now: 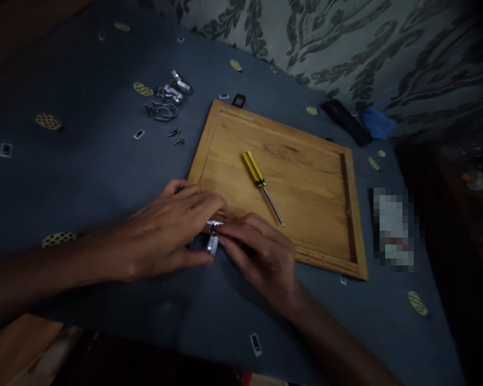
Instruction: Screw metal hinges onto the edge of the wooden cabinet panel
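Hinge [213, 239], small, metal: pinched by both hands' fingertips at near-left corner of wooden panel [306, 182]. Left hand [165, 230] arched, palm down, fingers curled closed over it. Right hand [261, 254] knuckles up, wrist angled inward. Screwdriver [261, 185] lies mid-panel.

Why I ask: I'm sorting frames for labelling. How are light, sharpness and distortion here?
Head view: dim, corners nearly black; the wooden board is best lit and the screwdriver sharp; the small metal piece pinched between left hand and right hand glints; head view bows at its edges, and a pixelated patch hides something right of the board.
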Tool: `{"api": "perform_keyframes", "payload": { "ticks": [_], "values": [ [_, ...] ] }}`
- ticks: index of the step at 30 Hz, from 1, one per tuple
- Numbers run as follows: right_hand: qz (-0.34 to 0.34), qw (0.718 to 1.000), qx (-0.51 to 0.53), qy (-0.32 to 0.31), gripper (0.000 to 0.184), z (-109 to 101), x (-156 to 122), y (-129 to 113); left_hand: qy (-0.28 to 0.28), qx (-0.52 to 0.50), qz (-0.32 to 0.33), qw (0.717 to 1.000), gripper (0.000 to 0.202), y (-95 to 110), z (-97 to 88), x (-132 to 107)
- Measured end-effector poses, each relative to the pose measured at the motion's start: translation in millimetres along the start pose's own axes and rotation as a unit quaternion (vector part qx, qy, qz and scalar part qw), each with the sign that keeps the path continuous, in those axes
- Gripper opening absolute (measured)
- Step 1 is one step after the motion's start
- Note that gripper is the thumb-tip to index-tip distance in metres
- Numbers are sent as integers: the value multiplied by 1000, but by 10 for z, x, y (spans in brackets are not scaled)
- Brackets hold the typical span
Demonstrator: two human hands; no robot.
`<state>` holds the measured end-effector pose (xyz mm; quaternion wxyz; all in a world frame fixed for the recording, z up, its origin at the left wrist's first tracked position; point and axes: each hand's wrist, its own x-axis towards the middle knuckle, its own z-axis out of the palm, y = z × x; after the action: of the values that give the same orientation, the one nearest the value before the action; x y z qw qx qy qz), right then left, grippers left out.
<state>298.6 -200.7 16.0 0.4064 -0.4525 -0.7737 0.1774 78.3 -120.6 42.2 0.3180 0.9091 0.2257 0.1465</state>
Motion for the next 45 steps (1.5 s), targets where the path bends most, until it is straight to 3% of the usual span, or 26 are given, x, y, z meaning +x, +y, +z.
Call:
{"api": "perform_keyframes", "payload": {
  "ticks": [30,45],
  "values": [
    [10,999,-44,22,15,69,-8,-18,-7,-14,-7,1000,37,39,-41,39],
    [7,999,-43,-6,12,15,8,-25,-26,0,-17,1000,40,54,-50,47]
  ]
}}
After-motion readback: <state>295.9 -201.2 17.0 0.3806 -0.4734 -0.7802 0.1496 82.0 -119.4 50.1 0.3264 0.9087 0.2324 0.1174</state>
